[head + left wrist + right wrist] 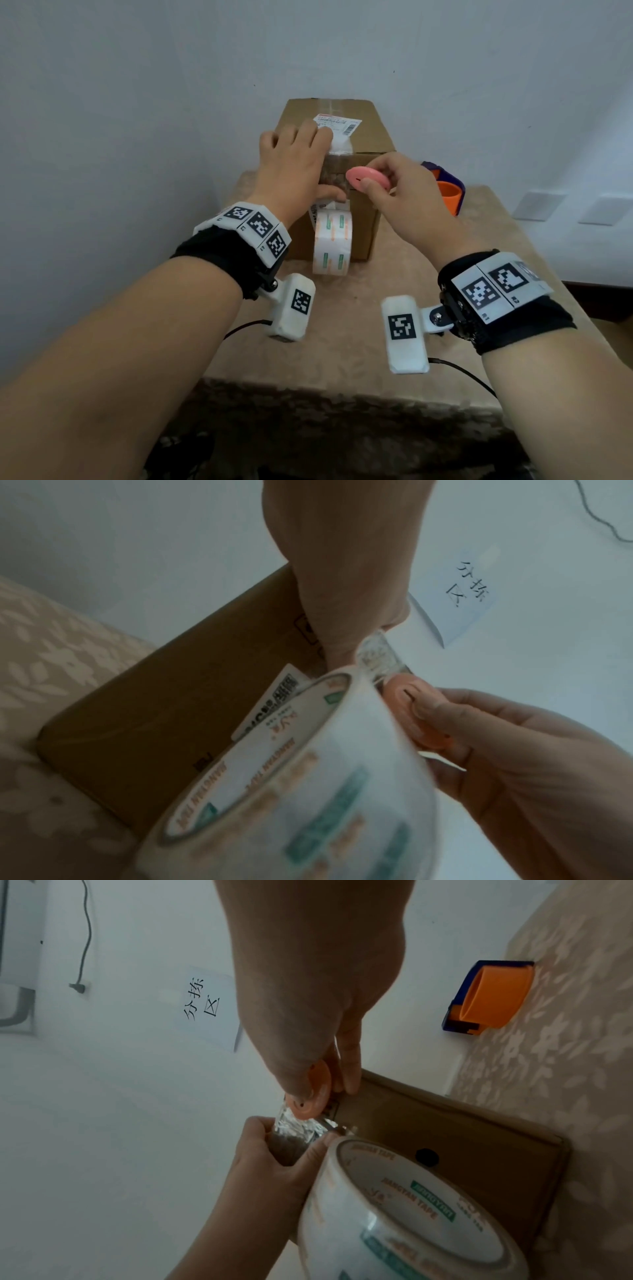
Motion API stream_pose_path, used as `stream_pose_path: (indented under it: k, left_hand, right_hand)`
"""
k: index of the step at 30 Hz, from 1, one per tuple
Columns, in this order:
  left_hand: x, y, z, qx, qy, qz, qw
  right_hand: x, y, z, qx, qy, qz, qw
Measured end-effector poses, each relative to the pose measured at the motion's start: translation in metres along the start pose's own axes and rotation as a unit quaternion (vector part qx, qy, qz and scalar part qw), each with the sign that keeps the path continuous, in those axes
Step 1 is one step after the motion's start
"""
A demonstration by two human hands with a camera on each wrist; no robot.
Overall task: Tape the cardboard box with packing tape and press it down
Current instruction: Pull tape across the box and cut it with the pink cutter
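We pinch a flat, round pink cutter [368, 179] between the thumb and curled fingers of our right hand [407, 198], its edge at the clear tape strip [294, 1125] on the box's near face. Our left hand [294, 171] lies over the cardboard box [356, 144], fingers flat on top, thumb pressing the strip down. The tape roll [332, 241] hangs below from the strip, its core axis running left to right. The brown box stands on a floral-patterned table [342, 329] against the wall.
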State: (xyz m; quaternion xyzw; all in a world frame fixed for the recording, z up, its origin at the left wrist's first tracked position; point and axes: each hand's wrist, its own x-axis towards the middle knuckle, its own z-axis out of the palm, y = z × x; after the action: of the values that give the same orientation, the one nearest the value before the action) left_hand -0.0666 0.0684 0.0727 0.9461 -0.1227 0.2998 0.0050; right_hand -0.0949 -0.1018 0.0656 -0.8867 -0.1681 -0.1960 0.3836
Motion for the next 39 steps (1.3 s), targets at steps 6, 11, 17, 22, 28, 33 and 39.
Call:
stream_pose_path:
  k: [6,11,17,22,28,33,39]
  left_hand:
    - [-0.001,-0.007,-0.016,-0.055,-0.001,0.019,0.998]
    - [-0.035,-0.004,-0.020,-0.112,0.034,-0.036,0.993]
    - [-0.058,0.012,-0.018,-0.321,-0.032,-0.176,0.930]
    - [-0.054,0.015,-0.011,-0.500,-0.162,-0.254,0.812]
    - [-0.052,0.016,-0.004,-0.559,-0.140,-0.308,0.757]
    - [-0.051,0.018,0.000,-0.561,-0.159,-0.337,0.739]
    - [-0.048,0.019,-0.003,-0.585,-0.164,-0.355,0.710]
  right_hand:
    - [-0.008,-0.007,0.000,0.018,-0.071,-0.022,0.997]
    - [-0.010,-0.004,0.000,0.034,-0.106,-0.007,0.994]
    - [-0.011,-0.004,0.000,-0.021,-0.136,-0.038,0.990]
    - [-0.007,-0.002,-0.002,-0.055,-0.069,-0.050,0.995]
    - [-0.006,-0.005,0.011,-0.075,-0.073,-0.060,0.993]
    - [-0.004,-0.008,0.013,-0.085,-0.052,-0.054,0.994]
    - [-0.004,-0.009,0.013,-0.080,-0.049,-0.049,0.994]
